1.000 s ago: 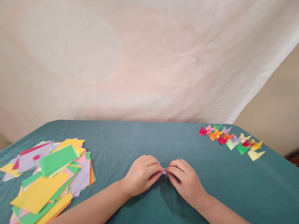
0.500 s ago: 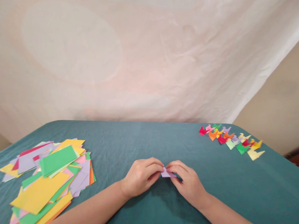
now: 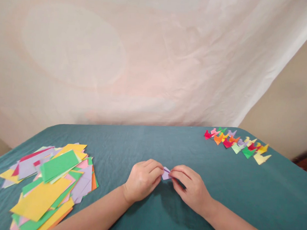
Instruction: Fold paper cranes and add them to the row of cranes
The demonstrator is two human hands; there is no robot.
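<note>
A small folded lilac paper piece sits between my two hands, low over the teal tablecloth. My left hand pinches its left side with curled fingers. My right hand pinches its right side, thumb and forefinger pressed together on it. Most of the paper is hidden by my fingers. Both forearms reach in from the bottom edge.
A loose pile of coloured paper rectangles lies at the left of the table. A row of several small folded paper shapes in mixed colours lies at the far right. A pale wrinkled cloth backdrop hangs behind the table.
The lilac paper shows more between my fingertips than a second ago. Both hands have shifted slightly left and stayed pinched on it.
</note>
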